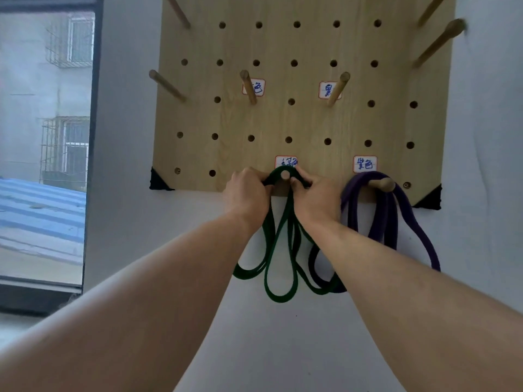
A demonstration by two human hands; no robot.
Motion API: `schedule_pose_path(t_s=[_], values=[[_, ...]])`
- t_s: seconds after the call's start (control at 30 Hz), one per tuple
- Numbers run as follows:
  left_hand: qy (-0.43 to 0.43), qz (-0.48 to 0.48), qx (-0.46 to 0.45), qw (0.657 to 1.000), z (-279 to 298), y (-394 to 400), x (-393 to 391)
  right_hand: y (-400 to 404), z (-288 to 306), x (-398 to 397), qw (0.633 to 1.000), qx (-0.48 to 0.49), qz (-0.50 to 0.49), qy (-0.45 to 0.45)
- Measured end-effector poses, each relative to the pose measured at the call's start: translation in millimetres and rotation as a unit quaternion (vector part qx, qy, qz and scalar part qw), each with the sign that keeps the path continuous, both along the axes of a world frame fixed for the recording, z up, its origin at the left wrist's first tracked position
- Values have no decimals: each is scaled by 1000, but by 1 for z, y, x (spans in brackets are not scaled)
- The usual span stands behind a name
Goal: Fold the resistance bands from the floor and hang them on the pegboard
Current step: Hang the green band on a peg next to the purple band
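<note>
Head view: green resistance band [278, 250] looped over a low peg [285, 175] of the wooden pegboard [305, 120], folded strands dangling against the wall. Left hand [246, 193] and right hand [317, 196] pinching its top either side of that peg. Purple band [387, 216] hung on the neighbouring peg [382, 184], just right.

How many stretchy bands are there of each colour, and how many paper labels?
Green band: 1, looped over a peg, gripped by the left hand and the right hand
Purple band: 1, hanging on its peg
Paper labels on the pegboard: 4
Total: 6
</note>
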State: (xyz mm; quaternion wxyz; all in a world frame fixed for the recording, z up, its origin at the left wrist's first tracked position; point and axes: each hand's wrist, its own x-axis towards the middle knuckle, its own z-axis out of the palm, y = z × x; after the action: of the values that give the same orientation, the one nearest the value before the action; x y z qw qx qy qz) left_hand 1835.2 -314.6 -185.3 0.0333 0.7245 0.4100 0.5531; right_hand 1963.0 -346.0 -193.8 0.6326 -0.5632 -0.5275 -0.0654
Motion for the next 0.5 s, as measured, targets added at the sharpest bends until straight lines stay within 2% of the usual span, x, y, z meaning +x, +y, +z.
schedule_pose_path(t_s=[0.13, 0.23, 0.37, 0.5], values=[[21, 0, 28, 999, -16, -8, -2, 5, -36, -17, 997, 20, -45, -56], [37, -4, 29, 999, -13, -10, -4, 12, -46, -38, 997, 34, -61, 18], [84, 33, 26, 996, -1, -13, -11, 19, -42, -49, 988, 60, 31, 142], [113, 58, 44, 991, -4, -16, -12, 10, -46, -33, 995, 40, 33, 90]])
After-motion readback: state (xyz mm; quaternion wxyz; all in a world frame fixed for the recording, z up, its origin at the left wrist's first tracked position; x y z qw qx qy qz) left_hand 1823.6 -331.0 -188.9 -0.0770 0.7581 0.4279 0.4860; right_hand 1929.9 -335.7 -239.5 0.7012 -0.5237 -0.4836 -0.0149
